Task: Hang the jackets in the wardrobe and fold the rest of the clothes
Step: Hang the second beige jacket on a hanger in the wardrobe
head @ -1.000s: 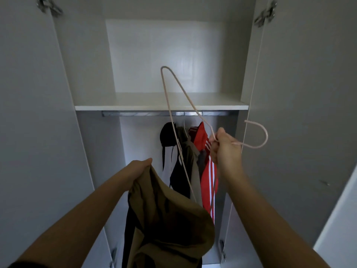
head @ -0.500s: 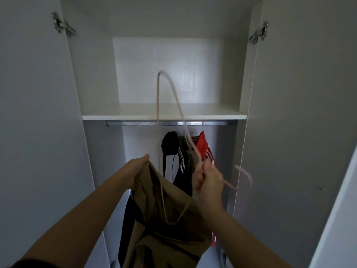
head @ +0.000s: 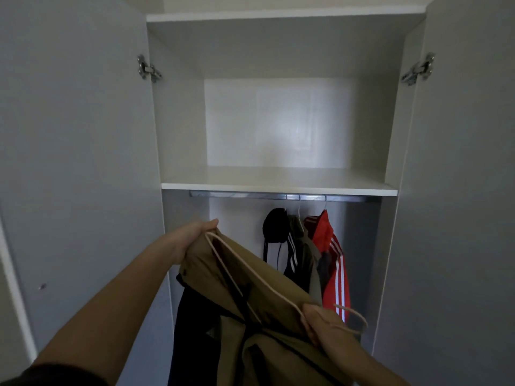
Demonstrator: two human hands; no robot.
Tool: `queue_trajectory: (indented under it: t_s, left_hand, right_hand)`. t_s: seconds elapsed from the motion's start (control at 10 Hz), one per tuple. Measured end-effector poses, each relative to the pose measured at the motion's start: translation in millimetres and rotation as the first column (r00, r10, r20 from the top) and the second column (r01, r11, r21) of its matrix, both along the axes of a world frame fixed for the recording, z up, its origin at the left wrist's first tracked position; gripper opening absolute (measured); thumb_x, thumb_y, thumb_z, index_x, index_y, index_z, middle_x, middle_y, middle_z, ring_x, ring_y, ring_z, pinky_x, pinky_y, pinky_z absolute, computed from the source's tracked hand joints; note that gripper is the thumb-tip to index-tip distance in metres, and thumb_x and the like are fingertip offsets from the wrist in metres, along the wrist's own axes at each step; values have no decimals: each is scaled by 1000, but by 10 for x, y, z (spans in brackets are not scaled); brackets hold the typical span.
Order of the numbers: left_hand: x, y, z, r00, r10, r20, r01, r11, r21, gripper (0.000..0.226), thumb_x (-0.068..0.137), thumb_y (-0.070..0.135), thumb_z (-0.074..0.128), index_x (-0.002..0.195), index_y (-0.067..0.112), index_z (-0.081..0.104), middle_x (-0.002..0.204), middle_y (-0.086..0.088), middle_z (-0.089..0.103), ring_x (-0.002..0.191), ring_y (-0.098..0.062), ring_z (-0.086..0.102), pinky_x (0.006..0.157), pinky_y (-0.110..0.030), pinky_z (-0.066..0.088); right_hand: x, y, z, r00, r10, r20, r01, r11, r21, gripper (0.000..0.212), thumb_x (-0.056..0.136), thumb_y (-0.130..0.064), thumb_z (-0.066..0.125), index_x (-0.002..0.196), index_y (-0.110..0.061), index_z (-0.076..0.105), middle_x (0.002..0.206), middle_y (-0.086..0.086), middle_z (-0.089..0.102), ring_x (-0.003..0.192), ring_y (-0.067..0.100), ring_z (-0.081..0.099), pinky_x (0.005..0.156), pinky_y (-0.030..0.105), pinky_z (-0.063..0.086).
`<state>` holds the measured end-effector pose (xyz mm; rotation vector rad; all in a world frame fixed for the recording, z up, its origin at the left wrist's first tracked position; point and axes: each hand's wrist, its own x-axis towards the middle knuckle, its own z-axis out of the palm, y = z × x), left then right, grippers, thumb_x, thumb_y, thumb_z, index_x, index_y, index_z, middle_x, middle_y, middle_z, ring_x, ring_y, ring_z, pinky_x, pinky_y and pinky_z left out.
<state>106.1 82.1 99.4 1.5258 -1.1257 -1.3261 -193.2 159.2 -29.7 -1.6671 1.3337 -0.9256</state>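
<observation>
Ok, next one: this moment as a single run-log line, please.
step: fitting hanger to tan jacket | left hand: grips jacket top | right hand: holds hanger neck | rail: other garments hung

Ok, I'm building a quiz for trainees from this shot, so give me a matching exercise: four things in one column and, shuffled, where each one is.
Things:
1 tan jacket
2 pale hanger
3 red striped jacket
4 shelf

Places:
A above the rail
B hanging on the rail
C gripped by the left hand
D held by the right hand

Pairs: 1-C; 2-D; 3-B; 4-A
</observation>
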Motion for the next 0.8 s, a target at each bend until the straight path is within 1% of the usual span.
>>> queue_trajectory:
  t_s: [0.1, 0.2, 0.3, 0.4, 0.5, 0.6, 0.7, 0.8]
  left_hand:
    - [35, 12, -63, 987, 25, 159, -10, 995, -98, 40, 87, 44, 63, 78, 5, 72, 79, -14, 72, 72, -27, 69, 75, -36, 56]
    - [-93, 12, -163, 767, 136, 628, 170, 900, -402, 42, 92, 44, 56, 72, 8, 65, 74, -6, 62, 70, -13, 59, 66, -17, 44]
    - [-389, 85, -198, 633, 168, 755, 347, 811, -471, 45, 92, 43, 55, 55, 17, 51, 59, 3, 50, 55, -5, 46, 53, -15, 30]
    - [-555, 117, -226, 640, 124, 758, 377, 809, -451, 44, 95, 41, 52, 60, 15, 59, 62, 1, 54, 60, -8, 52, 57, -19, 36]
    - [-613, 216, -308, 711, 92, 697, 355, 809, -469, 45, 98, 39, 47, 60, 16, 54, 63, 3, 52, 61, -7, 50, 57, -17, 35]
    - [-648, 306, -370, 831, 52, 553, 274, 828, -489, 41, 98, 45, 43, 77, 17, 64, 73, 8, 56, 65, 2, 52, 56, -11, 38]
    - [-599, 287, -505, 954, -9, 300, 141, 896, -421, 29, 96, 45, 48, 76, 29, 60, 79, 15, 57, 75, -1, 56, 64, -16, 42]
    - [-414, 181, -709, 978, -43, 205, 99, 957, -272, 25, 94, 41, 55, 74, 28, 63, 68, 13, 66, 64, -3, 64, 54, -14, 47]
  right_hand:
    - [-69, 6, -12, 1000, 15, -22, -13, 998, 64, 43, 101, -37, 38, 64, -21, 52, 57, -7, 49, 50, 2, 44, 50, 12, 35]
    - [57, -60, -18, 992, 19, -124, 3, 983, 181, 40, 101, -30, 41, 64, -20, 50, 61, -6, 47, 51, 3, 42, 55, 14, 36]
    - [220, -97, -92, 947, 52, -317, 17, 977, 211, 39, 101, -21, 42, 62, -23, 45, 62, -9, 43, 47, -2, 45, 54, 12, 34]
    - [181, -67, 130, 975, 93, -200, -31, 956, 292, 39, 99, -25, 45, 61, -21, 50, 50, -10, 44, 35, 1, 38, 42, 13, 29]
    - [132, -170, 450, 992, 119, -50, -102, 958, 268, 24, 92, -26, 58, 69, -19, 58, 51, -7, 45, 42, 8, 36, 41, 19, 28]
    - [129, -218, 645, 993, 110, -38, -101, 977, 186, 16, 88, -21, 61, 72, -20, 60, 58, -4, 47, 49, 9, 40, 43, 18, 33]
    - [148, -235, 694, 990, 115, -83, -105, 988, 111, 21, 93, -19, 56, 76, -15, 66, 56, -4, 49, 48, 6, 42, 43, 15, 35]
    - [181, -370, 671, 996, 59, -64, -60, 998, -14, 30, 98, -19, 50, 76, -9, 69, 52, -7, 51, 44, -3, 46, 48, 7, 38]
